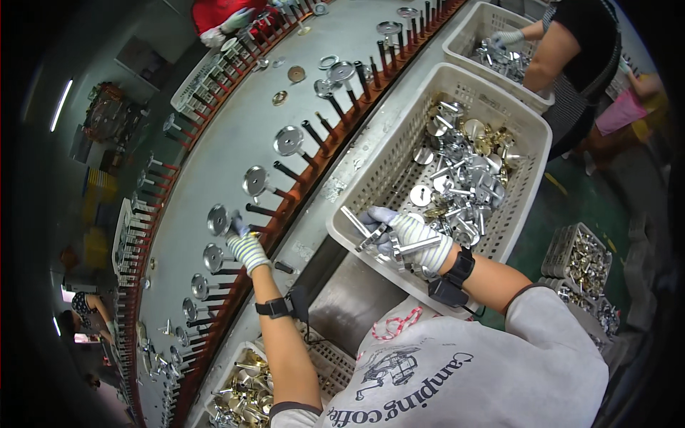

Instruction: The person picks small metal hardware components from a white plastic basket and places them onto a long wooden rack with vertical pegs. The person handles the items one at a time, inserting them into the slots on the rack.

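Observation:
My left hand (247, 244), in a striped knit glove, is closed at the edge of a round silver disc with a stem (218, 220) at the row of dark pegs (262, 210). The fingers partly hide where the stem meets the peg. Over the near end of a beige perforated crate (442, 75), my right hand (410, 230), gloved alike, is wrapped round several shiny stemmed metal pieces (369, 235). Their tubes poke out past the fingers. Inside that crate lies a heap of silver and gold stemmed metal pieces (464, 167).
The pegs line a curved grey table (214, 157), many carrying discs. Loose rings and a brown disc (296, 73) lie on it. Another crate (477, 21) with a co-worker's gloved hand (508, 38) stands beyond. A crate of gold pieces (242, 389) sits at lower left; stacked crates (581, 260) stand right.

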{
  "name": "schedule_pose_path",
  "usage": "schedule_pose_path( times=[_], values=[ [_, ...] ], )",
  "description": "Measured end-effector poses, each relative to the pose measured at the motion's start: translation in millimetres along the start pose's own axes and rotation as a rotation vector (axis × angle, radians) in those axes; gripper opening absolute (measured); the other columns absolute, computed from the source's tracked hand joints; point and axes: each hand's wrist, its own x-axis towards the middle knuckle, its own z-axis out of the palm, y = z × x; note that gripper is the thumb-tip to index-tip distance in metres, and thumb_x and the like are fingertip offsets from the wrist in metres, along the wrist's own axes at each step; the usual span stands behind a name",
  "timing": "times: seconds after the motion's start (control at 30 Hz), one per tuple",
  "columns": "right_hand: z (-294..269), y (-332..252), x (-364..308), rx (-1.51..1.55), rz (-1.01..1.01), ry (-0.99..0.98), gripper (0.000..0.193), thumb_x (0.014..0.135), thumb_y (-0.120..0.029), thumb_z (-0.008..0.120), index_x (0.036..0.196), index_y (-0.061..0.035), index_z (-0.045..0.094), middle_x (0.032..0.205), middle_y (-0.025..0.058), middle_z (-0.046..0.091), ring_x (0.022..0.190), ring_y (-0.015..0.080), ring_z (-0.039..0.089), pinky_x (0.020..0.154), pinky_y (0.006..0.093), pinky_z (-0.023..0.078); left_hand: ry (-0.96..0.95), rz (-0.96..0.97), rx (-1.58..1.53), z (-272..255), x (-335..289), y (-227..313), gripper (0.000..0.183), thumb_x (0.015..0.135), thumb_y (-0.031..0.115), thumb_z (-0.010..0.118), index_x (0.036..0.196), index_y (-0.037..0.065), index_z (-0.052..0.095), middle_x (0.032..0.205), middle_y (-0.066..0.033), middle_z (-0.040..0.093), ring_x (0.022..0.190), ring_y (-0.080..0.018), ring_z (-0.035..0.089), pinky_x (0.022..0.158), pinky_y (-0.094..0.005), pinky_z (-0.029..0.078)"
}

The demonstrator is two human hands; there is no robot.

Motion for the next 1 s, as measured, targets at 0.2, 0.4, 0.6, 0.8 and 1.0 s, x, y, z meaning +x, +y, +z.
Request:
schedule_pose_path(
  times=[0.2, 0.4, 0.6, 0.8, 1.0],
  values=[
    [0.7, -0.4, 8.2, 0.005, 0.009, -0.046, 0.031, 0.096, -0.031, 0.051, 0.102, -0.0026, 0.063, 0.081, 0.0024, 0.066, 0.058, 0.0068, 0.058, 0.048, 0.0184, 0.048, -0.155, -0.050, 0.496, -37.7, -5.4, -39.7, 0.038, 0.093, 0.024, 0.053, 0.118, -0.004, 0.054, 0.117, -0.0200, 0.059, 0.103, -0.0342, 0.055, 0.092, -0.0370, 0.041],
    [-6.1, 4.5, 19.9, 0.037, 0.090, -0.043, 0.033, 0.095, -0.032, 0.052, 0.100, -0.0022, 0.065, 0.077, 0.0030, 0.066, 0.047, 0.0069, 0.054, 0.039, 0.0172, 0.044, -0.205, 0.533, -0.039, -17.4, -124.3, 67.7, 0.049, 0.084, 0.007, 0.052, 0.132, 0.004, 0.043, 0.137, -0.0230, 0.041, 0.120, -0.0391, 0.045, 0.102, -0.0466, 0.036],
    [-2.3, 12.0, 14.4, -0.046, 0.161, -0.047, 0.029, 0.094, -0.037, 0.053, 0.094, -0.0091, 0.063, 0.072, 0.0002, 0.064, 0.046, 0.0077, 0.055, 0.038, 0.0191, 0.043, -0.502, 1.254, 0.359, -0.9, -139.6, 137.5, 0.040, 0.073, 0.004, 0.059, 0.112, 0.011, 0.058, 0.120, -0.0156, 0.054, 0.110, -0.0365, 0.053, 0.092, -0.0451, 0.045],
    [-9.2, 2.0, 15.9, 0.114, 0.011, -0.143, 0.031, 0.097, -0.033, 0.049, 0.108, -0.0057, 0.059, 0.099, 0.0048, 0.064, 0.056, 0.0038, 0.049, 0.045, 0.0186, 0.043, -0.564, 0.326, -0.157, 21.2, -86.2, 102.8, 0.032, 0.082, 0.004, 0.050, 0.113, 0.002, 0.057, 0.111, -0.0167, 0.061, 0.100, -0.0343, 0.059, 0.086, -0.0436, 0.045],
    [-3.2, 7.6, 13.3, 0.017, -0.006, -0.099, 0.032, 0.097, -0.033, 0.049, 0.109, -0.0054, 0.058, 0.102, 0.0066, 0.065, 0.060, 0.0042, 0.052, 0.047, 0.0181, 0.044, -0.005, 0.221, 0.106, 79.5, -1.7, 61.9, 0.038, 0.092, 0.029, 0.048, 0.110, -0.002, 0.060, 0.111, -0.0260, 0.061, 0.101, -0.0422, 0.056, 0.090, -0.0444, 0.041]
  ],
)
